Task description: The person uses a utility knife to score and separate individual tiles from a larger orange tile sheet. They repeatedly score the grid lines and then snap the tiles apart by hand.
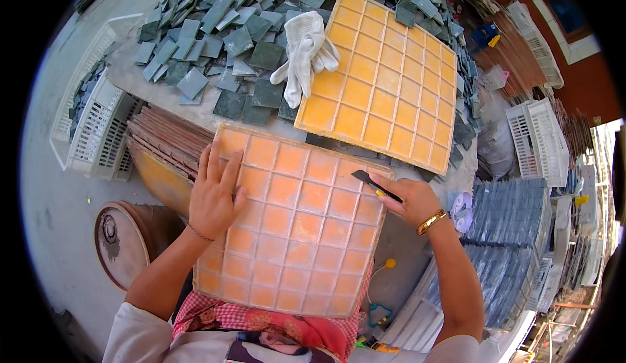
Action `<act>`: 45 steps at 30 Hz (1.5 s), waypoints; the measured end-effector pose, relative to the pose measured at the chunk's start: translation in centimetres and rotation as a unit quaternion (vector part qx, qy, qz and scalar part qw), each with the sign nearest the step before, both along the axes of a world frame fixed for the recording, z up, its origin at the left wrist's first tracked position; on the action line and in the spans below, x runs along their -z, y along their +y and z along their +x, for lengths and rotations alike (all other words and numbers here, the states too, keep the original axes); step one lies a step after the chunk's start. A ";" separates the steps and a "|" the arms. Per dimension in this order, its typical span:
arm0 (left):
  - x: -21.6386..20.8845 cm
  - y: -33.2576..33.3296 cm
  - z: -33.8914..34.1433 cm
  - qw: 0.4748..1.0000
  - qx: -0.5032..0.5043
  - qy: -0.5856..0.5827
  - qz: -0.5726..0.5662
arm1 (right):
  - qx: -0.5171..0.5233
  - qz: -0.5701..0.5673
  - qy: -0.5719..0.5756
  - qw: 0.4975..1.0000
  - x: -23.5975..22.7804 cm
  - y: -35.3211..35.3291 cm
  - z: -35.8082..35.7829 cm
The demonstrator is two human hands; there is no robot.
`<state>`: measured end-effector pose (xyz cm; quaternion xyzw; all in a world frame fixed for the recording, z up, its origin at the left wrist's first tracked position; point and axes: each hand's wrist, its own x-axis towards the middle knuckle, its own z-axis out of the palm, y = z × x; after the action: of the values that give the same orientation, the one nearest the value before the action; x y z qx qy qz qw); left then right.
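Note:
An orange grid tray [297, 223] with raised ribs between square cells leans from my lap up to the table. My left hand [216, 190] lies on its upper left edge, fingers stretched out and apart. Near the tray's upper right corner, my right hand [407, 199] is closed around a black utility knife [378, 186], whose tip is over a top-row cell. A yellow grid tray [388, 79] rests on the table beyond. A pair of white knit gloves [306, 53] lies across that tray's left edge.
Grey-green stone tiles [251, 37] are heaped loose over the table [140, 79]. White plastic crates [101, 128] stand at left, above a brown barrel [127, 239]. Thin reddish boards [166, 141] are stacked beside the tray. At right are stacked dark tile sheets [505, 239] and another white crate [538, 141].

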<state>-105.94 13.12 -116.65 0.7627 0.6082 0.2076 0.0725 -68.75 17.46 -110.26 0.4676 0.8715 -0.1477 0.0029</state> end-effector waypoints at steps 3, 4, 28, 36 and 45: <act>-0.3 0.9 0.1 1.000 0.005 0.008 0.029 | -0.013 0.036 -0.026 0.999 0.1 0.3 0.0; -0.2 0.9 -0.1 1.000 0.001 0.006 0.026 | -0.013 0.026 -0.035 0.999 -0.1 0.0 -0.3; 0.4 0.6 -1.7 0.999 -0.005 -0.003 0.031 | 0.354 0.025 0.040 0.934 1.4 -8.6 -7.7; 0.1 -0.3 -2.0 1.000 -0.009 -0.010 0.024 | 0.348 0.047 0.112 0.930 1.8 -10.0 -9.1; -0.5 -0.3 -2.1 0.999 -0.006 -0.005 0.034 | 0.383 0.052 0.096 0.917 1.2 -10.1 -11.0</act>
<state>-108.09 12.77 -116.15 0.7599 0.6052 0.2324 0.0481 -79.78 7.36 -111.47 0.7487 0.6283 -0.1359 -0.1619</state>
